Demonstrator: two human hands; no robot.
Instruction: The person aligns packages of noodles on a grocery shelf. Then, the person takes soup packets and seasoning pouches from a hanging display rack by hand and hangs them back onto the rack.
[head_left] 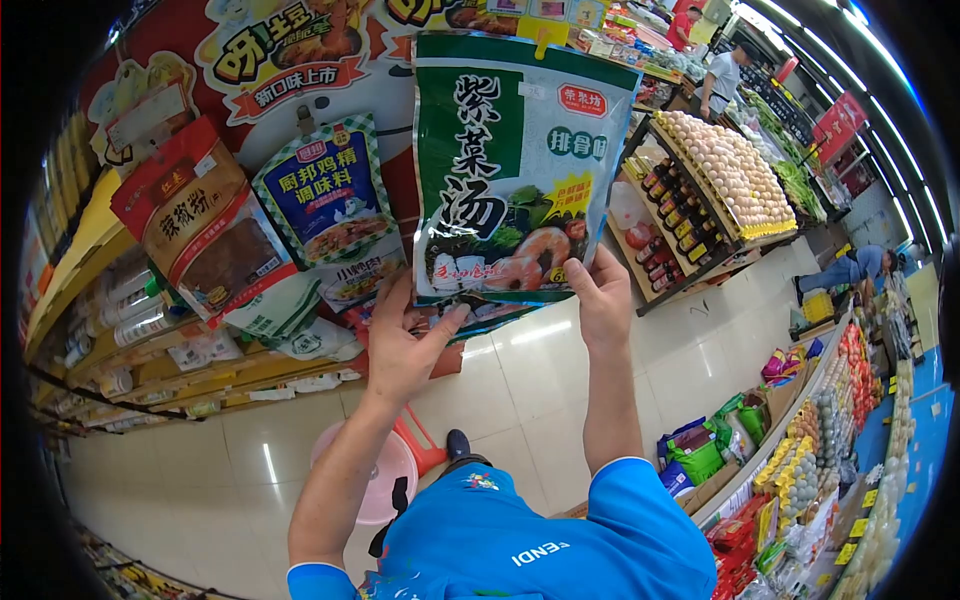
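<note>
A large green and white seaweed soup packet (pixel 520 170) hangs upright in front of me, its top at a yellow hook tag (pixel 543 35). My right hand (pixel 603 292) grips its lower right corner, thumb on the front and fingers behind. At the lower left, my left hand (pixel 402 335) is closed around the bottom edge, where another packet's edge shows behind; some of its fingers are hidden. Left of this hang a blue chicken seasoning bag (pixel 325 190) and a brown chili powder bag (pixel 205 220), near my left hand but apart from it.
Shelves with jars (pixel 140 325) run along the left. A pink basin (pixel 385 480) and a red stool (pixel 420 445) stand on the floor below. On the right are an egg stand (pixel 730 170) with bottles beneath, and a long produce display (pixel 800 470). Other people (pixel 722 80) stand farther off.
</note>
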